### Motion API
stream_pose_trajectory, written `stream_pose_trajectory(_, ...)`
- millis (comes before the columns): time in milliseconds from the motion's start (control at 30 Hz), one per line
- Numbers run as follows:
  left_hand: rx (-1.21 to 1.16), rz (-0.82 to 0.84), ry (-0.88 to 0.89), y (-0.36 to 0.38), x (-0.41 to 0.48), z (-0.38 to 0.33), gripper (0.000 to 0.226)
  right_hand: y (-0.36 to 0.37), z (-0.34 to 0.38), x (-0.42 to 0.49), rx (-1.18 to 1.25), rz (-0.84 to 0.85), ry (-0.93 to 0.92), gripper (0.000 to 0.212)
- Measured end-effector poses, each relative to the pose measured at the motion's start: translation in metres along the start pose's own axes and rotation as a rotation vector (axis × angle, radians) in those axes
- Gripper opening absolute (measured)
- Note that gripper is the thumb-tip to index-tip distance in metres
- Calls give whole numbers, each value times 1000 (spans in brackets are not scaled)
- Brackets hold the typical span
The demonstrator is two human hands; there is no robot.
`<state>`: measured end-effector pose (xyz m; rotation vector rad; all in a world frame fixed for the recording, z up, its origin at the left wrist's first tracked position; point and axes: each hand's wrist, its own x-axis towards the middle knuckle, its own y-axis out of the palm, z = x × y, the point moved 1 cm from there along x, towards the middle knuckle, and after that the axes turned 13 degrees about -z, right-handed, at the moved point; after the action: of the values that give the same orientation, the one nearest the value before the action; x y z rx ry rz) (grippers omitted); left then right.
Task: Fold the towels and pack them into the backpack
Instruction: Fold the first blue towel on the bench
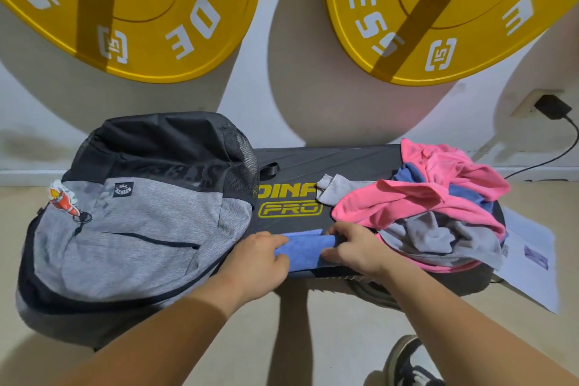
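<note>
The blue towel (305, 249) lies at the near edge of the black board (329, 163), about midway along it. The grey and black backpack (134, 222) covers the board's left end, just beside the towel. A loose pile of pink, blue and grey towels (423, 200) heaps over the right end, with a sheet of paper (529, 263) on the floor beyond. The towel is folded into a narrow, flat band. My left grip (260, 257) pinches its left end and my right grip (355, 249) pinches its right end, fingers curled over the top and thumbs at the near edge.
</note>
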<state>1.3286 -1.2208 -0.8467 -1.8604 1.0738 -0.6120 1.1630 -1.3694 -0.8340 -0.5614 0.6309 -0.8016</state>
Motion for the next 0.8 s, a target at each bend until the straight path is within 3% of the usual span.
stream_pose_trajectory(67,37,-26,-13,3,3,0,49,6,-2,3,55,-39,39,23)
stream_pose_trajectory(200,119,44,-19,7,15,2,52,14,-4,8,34,-185,34,45)
stream_pose_trajectory(300,174,78,19,4,18,2,36,18,-1,11,33,-207,55,44)
stream_pose_trajectory(400,113,90,11,-2,16,5,23,17,1,13,170,-167,168,33)
stream_pose_trajectory(500,-56,95,-67,-8,14,9,34,12,1,14,336,-100,237,29)
stream_pose_trajectory(700,-70,149,-36,-19,7,6,24,4,21,6,646,46,179,36)
stream_pose_trajectory(800,-101,199,-38,-35,0,-4,19,-1,47,1,745,42,112,37)
